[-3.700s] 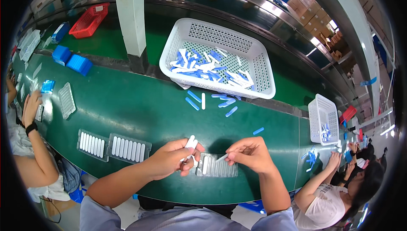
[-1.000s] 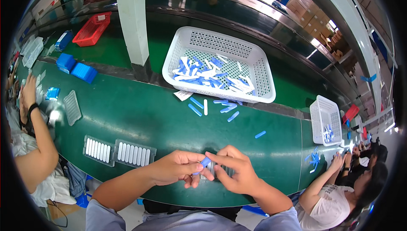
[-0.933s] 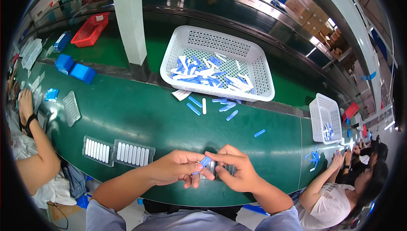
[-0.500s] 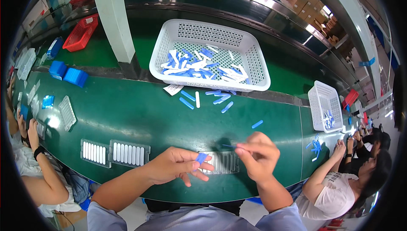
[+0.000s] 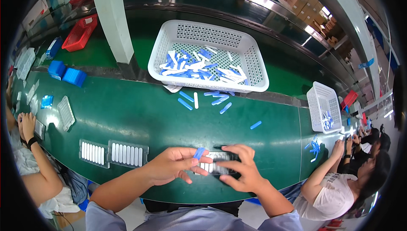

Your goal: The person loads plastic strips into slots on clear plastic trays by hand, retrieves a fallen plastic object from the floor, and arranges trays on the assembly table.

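Observation:
My left hand [image 5: 174, 165] pinches a few blue strips [image 5: 199, 153] between thumb and forefinger, its other fingers stretched out. Beneath both hands lies a clear slotted tray [image 5: 217, 156], with white strips showing at its left end. My right hand [image 5: 243, 169] reaches over the right part of that tray, fingers spread and slightly blurred; no strip shows in them. To the left, a pair of similar clear trays is filled with rows of white strips: one tray [image 5: 93, 153] and its neighbour [image 5: 127, 154] touch end to end.
A white basket [image 5: 161, 48] of mixed blue and white strips stands beyond the hands, loose strips [image 5: 185, 104] before it. One blue strip [image 5: 255, 125] lies apart. Co-workers sit at both sides. A smaller basket [image 5: 316, 104] is at right, blue stacks [image 5: 74, 77] far left.
My right hand has moved left and down onto the tray, and its pinch has opened; the blue strip it held no longer shows in its fingers. The left hand still holds its strips.

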`<state>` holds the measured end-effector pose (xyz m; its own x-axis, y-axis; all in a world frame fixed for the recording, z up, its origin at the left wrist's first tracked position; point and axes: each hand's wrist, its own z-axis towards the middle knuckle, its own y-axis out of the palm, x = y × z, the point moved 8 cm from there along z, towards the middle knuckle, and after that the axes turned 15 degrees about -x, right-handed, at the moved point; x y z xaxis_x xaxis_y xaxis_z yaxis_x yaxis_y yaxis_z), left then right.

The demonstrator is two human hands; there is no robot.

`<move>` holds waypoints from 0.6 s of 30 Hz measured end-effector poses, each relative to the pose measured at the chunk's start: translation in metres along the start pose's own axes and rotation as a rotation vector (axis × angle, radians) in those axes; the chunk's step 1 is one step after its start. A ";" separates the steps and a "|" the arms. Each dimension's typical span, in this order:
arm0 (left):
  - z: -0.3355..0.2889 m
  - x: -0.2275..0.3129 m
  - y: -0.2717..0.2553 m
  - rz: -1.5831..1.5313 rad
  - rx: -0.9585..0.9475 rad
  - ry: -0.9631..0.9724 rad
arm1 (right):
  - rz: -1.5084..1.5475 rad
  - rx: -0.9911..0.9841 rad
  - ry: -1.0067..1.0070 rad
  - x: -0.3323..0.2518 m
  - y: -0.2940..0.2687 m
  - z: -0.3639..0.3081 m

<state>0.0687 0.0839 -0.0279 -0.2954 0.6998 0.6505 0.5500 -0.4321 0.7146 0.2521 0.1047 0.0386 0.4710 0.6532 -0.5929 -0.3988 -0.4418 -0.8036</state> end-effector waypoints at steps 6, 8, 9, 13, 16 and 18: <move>0.005 -0.004 0.012 -0.076 -0.064 -0.021 | 0.249 0.204 0.044 -0.012 -0.025 0.029; 0.007 -0.012 0.017 0.068 -0.131 -0.068 | 0.308 0.145 0.015 -0.009 -0.014 0.035; 0.006 -0.013 0.017 0.077 -0.133 -0.070 | 0.380 0.147 -0.006 -0.004 -0.009 0.035; 0.003 -0.009 0.007 0.120 -0.059 -0.021 | 0.541 0.443 0.067 0.023 -0.031 0.014; 0.001 -0.004 -0.001 0.108 0.043 0.057 | -0.166 0.316 -0.061 -0.006 -0.030 0.000; 0.001 0.002 -0.004 0.102 0.100 0.103 | -0.350 0.139 -0.099 -0.019 -0.003 -0.005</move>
<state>0.0667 0.0872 -0.0297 -0.3100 0.5909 0.7448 0.6549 -0.4353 0.6178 0.2481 0.0901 0.0519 0.5219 0.8088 -0.2710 -0.3335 -0.0989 -0.9376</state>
